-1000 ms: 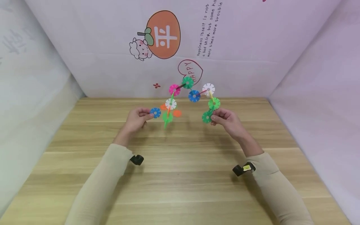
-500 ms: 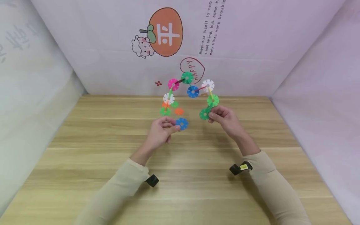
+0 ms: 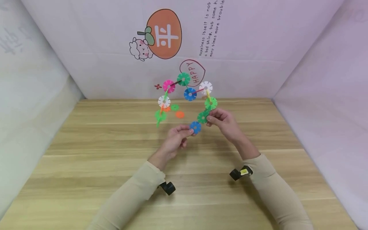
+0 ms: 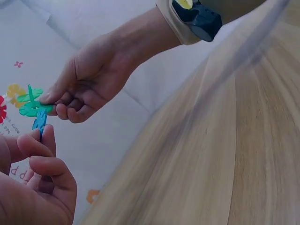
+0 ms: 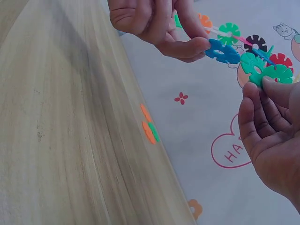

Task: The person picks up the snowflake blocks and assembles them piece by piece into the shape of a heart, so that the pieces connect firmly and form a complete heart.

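In the head view, my left hand [image 3: 174, 138] pinches a blue notched plastic disc [image 3: 195, 127] between thumb and fingers. My right hand [image 3: 225, 124] grips a dark green disc [image 3: 203, 117] at the right end of a chain of interlocked discs. The chain arches up over the back of the table, with a white disc [image 3: 205, 88], a pink disc [image 3: 168, 86] and several others slotted edge to edge. Its other end, a light green disc [image 3: 160, 116], hangs at the left. The right wrist view shows the blue disc [image 5: 222, 52] edge right at the green disc [image 5: 253, 68].
A few loose discs lie flat near the back of the wooden table [image 3: 184, 191]: an orange disc [image 3: 180, 114], a green disc [image 3: 174, 107] and another orange one partly behind the chain. White printed sheets [image 3: 244, 38] stand at the back and both sides.
My left hand has carried the blue disc rightward, from beside the chain's left end to the green disc at its right end. My right hand keeps its grip, with the chain shifted slightly left.
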A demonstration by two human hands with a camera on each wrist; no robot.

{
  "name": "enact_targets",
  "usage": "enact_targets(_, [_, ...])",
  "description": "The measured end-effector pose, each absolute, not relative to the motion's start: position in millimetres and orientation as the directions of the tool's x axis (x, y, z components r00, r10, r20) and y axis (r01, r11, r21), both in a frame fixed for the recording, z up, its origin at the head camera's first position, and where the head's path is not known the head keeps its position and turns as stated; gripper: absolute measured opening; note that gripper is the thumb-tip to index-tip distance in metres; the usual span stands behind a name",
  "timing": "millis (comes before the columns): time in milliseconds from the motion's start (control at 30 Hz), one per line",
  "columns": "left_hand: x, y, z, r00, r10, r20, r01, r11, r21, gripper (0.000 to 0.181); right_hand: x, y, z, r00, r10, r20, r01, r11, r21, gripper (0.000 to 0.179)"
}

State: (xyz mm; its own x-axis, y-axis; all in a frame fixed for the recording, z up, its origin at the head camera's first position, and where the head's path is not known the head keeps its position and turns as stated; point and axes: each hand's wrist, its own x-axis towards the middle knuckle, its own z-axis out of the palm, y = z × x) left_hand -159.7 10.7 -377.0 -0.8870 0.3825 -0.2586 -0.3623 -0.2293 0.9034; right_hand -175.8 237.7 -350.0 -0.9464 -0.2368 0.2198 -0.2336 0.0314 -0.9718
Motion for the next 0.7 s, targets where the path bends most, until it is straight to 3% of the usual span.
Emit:
enact_targets(367, [-163, 21, -381, -0.793, 0.508, -0.337, -0.558, -0.383, 0.736, 0.012, -181, 234, -359, -0.942, -0.233, 0.243, -0.259, 0.040, -0.965, 0.008])
enact_targets(700, [-165, 21, -379, -0.753, 0.537, -0.381, -0.642, -0.471, 0.604, 0.010, -182, 233, -359, -0.932, -0.232, 0.278, -0.309, 0.109, -0.945, 0.011])
